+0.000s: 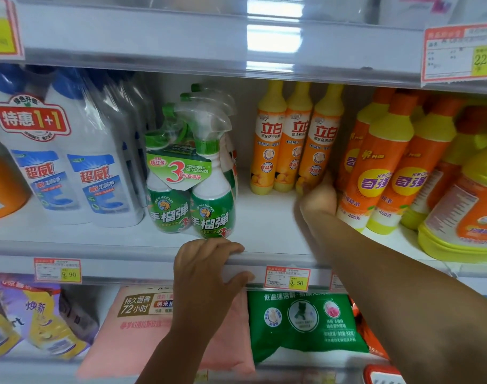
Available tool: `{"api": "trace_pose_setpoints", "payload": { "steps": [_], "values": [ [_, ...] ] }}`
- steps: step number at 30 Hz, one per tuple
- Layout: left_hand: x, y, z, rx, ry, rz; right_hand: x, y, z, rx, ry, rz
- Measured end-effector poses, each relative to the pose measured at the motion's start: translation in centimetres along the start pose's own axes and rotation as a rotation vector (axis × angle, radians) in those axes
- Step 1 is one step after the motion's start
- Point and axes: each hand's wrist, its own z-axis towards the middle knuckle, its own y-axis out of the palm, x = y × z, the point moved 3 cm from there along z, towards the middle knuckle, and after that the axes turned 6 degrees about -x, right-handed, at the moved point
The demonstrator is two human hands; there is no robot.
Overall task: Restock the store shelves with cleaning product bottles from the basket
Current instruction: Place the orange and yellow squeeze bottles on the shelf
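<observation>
Store shelving fills the head view, three levels w/ clear price rails. Top rail (pixel 153 37) runs across the upper frame, w/ a red-edged price tag (pixel 461 55) at upper right.

Middle shelf (pixel 264 234), L to R: white bottles (pixel 79 162) w/ blue caps at frame left; shrink-wrapped spray bottle pack (pixel 192 184), green & white, just left of centre near the front; three slim yellow bottles (pixel 295 139) upright & touching, set toward the back right of centre; then orange bottles (pixel 380 167) crowding close on their right; a big jug (pixel 463 212) at far right.

Right hand (pixel 318 198) is in the gap btwn the slim row and the orange bottles, against the base of the end yellow bottle (pixel 321 139). Its fingers are blurred & mostly hidden, so can't tell if it grips.

Left hand (pixel 206 270), lower centre, grips the middle shelf's front lip, fingers curled over the top, thumb on the rail, just in front of the spray pack.

Small price tag (pixel 287 278) sits right of that thumb.

Bottom level: pink bag (pixel 142 328) behind the left forearm, green bag (pixel 306 322) beside it, purple & yellow bags (pixel 42 322) at lower left.
</observation>
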Motion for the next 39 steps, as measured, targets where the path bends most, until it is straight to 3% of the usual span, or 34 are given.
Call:
{"api": "trace_pose_setpoints", "payload": {
  "steps": [10,14,17,19,21,25,28,30,33,35,39],
  "values": [
    [-0.3,0.0,0.2,-0.005,0.046,0.006,-2.2,-1.8,-4.2,-0.153,0.068,0.084],
    [0.9,-1.1,-0.9,-0.013,0.032,0.046,-4.1,-5.7,-11.4,-0.185,-0.087,0.322],
    [2.0,-2.3,-3.5,0.040,0.187,0.111,-2.8,-8.2,-19.2,-0.233,-0.159,0.467],
    [1.9,-2.0,-6.7,-0.049,0.248,0.096,0.0,-8.4,-24.3,-0.345,-0.169,0.468],
    [0.0,-0.3,-11.4,-0.246,0.149,0.020,5.1,-6.6,-29.0,-0.517,-0.066,0.358],
    [-5.0,3.0,-21.7,-0.662,-0.224,-0.059,13.5,-2.7,-35.9,-0.817,0.116,0.026],
    [-6.1,4.2,-26.1,-0.884,-0.305,-0.044,15.6,-1.0,-38.0,-0.959,0.109,-0.114],
    [-5.9,4.9,-27.1,-0.928,-0.329,-0.042,16.4,0.1,-38.8,-0.970,0.048,-0.214],
    [-5.5,6.0,-27.1,-0.927,-0.427,-0.094,16.5,0.2,-38.9,-0.843,-0.043,-0.327],
    [-5.1,6.7,-26.9,-0.927,-0.487,-0.130,16.7,-0.7,-38.5,-0.761,-0.046,-0.303],
    [-4.5,7.8,-26.6,-0.881,-0.565,-0.201,15.8,-4.1,-37.4,-0.768,0.128,-0.062]
  ]
}}
